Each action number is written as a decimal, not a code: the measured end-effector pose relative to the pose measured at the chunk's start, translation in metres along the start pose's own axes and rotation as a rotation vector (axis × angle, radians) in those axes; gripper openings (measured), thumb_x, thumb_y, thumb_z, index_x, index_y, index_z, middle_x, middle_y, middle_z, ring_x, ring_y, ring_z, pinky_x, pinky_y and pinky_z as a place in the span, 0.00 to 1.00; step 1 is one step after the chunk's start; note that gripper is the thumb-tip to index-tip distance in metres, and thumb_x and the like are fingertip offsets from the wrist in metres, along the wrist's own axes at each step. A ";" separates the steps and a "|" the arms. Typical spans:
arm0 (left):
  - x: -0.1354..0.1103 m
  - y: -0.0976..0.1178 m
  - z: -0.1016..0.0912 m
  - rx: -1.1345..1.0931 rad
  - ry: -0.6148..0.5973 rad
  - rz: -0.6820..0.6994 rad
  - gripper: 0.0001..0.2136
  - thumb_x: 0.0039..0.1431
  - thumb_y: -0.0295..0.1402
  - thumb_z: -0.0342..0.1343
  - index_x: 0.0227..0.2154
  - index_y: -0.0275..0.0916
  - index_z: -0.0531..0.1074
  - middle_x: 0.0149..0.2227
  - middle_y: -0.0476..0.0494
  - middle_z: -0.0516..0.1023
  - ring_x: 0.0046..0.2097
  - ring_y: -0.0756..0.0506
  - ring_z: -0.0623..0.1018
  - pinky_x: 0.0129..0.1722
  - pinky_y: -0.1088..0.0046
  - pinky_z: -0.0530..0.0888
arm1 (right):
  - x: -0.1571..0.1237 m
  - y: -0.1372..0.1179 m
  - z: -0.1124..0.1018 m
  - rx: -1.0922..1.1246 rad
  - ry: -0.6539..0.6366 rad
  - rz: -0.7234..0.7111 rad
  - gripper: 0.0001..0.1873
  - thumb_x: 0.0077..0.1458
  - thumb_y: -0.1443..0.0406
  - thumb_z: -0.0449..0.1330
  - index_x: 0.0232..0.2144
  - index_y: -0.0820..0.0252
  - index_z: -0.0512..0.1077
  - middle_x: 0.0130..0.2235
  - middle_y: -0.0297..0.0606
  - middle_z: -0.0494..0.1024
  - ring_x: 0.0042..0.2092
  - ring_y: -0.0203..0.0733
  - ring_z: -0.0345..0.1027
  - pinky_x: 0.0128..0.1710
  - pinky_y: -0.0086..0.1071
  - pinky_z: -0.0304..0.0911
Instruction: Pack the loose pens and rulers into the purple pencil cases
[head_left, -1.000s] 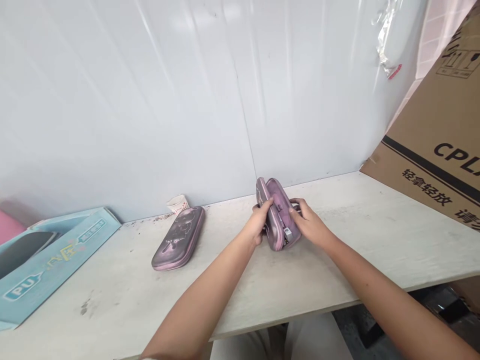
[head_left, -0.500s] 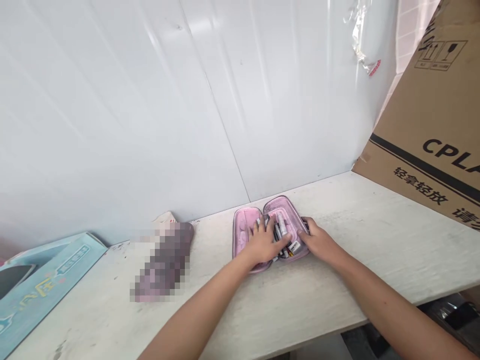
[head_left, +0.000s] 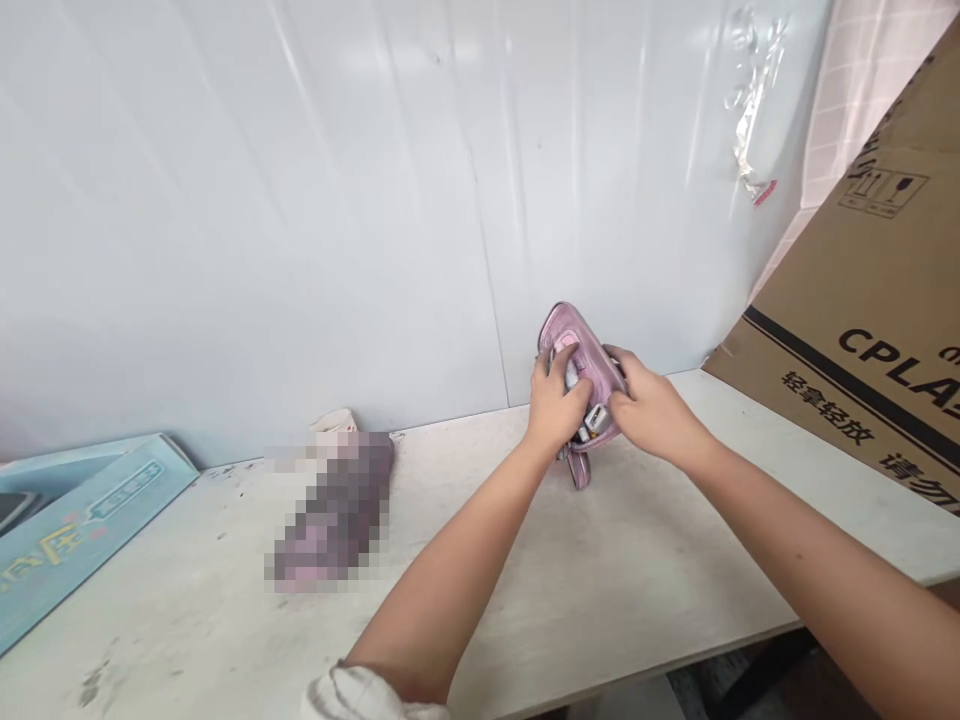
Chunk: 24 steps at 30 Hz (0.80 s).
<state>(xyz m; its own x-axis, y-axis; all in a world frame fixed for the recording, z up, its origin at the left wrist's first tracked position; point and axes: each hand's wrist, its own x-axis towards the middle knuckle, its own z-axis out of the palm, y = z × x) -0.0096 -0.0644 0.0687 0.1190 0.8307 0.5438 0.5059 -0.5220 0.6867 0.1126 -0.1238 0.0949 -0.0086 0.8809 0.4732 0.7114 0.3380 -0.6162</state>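
A pink zip pencil case is open and raised off the table, its inside tilted towards me. My right hand grips its right edge, thumb on the near side. Inside the case, my left hand has its fingers curled over a bunch of pens, which it mostly hides. A small white item with a dark mark, perhaps a sharpener or eraser, shows beside the left thumb at the lower end. The other half of the case is largely behind my left hand; a pink part hangs below.
A blurred-out purple and pink object lies on the white table to the left. Further left stands a light blue box. A large cardboard carton is at the right, and a white panel wall runs behind.
The pencil case has risen off the table and tipped towards me, carried up by both hands. Its left half, spread flat before, has dropped behind my left hand. The view has shifted slightly.
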 end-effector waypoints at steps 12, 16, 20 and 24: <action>-0.062 -0.123 -0.091 -0.008 -0.006 -0.306 0.26 0.54 0.30 0.43 0.57 0.35 0.55 0.60 0.38 0.58 0.60 0.45 0.58 0.60 0.67 0.55 | -0.005 -0.090 0.132 -0.343 -0.386 -0.131 0.26 0.50 0.72 0.47 0.53 0.68 0.57 0.44 0.51 0.74 0.45 0.47 0.68 0.40 0.32 0.57; -0.075 -0.147 -0.117 0.139 -0.133 -0.327 0.25 0.51 0.28 0.45 0.55 0.31 0.60 0.56 0.34 0.63 0.57 0.43 0.64 0.57 0.69 0.60 | -0.013 -0.101 0.160 -0.429 -0.402 -0.242 0.26 0.54 0.67 0.46 0.56 0.66 0.54 0.47 0.51 0.71 0.44 0.49 0.68 0.40 0.35 0.58; -0.086 -0.153 -0.141 0.222 -0.175 -0.340 0.24 0.49 0.29 0.49 0.52 0.33 0.65 0.54 0.30 0.63 0.58 0.37 0.62 0.56 0.60 0.59 | -0.016 -0.104 0.174 -0.530 -0.433 -0.265 0.25 0.56 0.61 0.45 0.55 0.63 0.55 0.47 0.51 0.71 0.43 0.51 0.69 0.39 0.38 0.59; -0.101 -0.140 -0.154 0.356 -0.199 -0.244 0.20 0.52 0.35 0.49 0.49 0.39 0.67 0.57 0.34 0.60 0.61 0.33 0.53 0.57 0.50 0.51 | -0.016 -0.099 0.174 -0.548 -0.444 -0.248 0.27 0.58 0.60 0.42 0.58 0.63 0.51 0.46 0.53 0.73 0.42 0.54 0.70 0.38 0.39 0.59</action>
<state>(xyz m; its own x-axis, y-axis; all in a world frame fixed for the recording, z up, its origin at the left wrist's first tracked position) -0.2240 -0.1055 -0.0083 0.1042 0.9601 0.2597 0.7965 -0.2369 0.5562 -0.0802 -0.1142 0.0390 -0.4152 0.8903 0.1869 0.8988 0.4332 -0.0672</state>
